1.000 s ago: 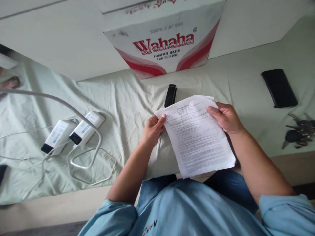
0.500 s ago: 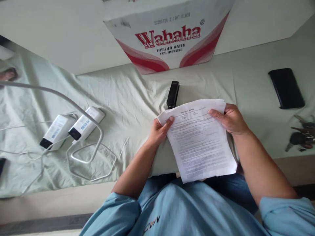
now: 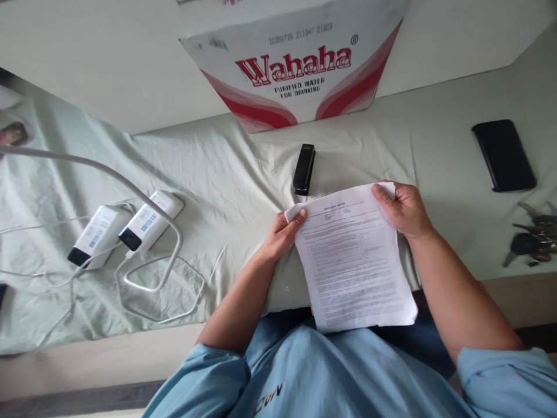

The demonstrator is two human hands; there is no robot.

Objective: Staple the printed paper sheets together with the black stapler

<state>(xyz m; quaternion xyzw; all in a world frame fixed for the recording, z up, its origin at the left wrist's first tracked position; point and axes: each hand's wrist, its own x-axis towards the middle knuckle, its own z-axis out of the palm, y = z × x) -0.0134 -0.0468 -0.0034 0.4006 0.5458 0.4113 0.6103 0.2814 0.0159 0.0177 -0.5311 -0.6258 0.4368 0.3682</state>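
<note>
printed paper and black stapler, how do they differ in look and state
The printed paper is white and broad; the black stapler is dark and narrow. The left hand and right hand hold the paper, while the stapler lies on the green cloth. Both are in front of the Wahaha carton.

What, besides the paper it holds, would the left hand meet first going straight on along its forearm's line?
Probably the black stapler on the cloth, ahead of the left hand; but depth is unclear, so the hand might pass above it.
</note>
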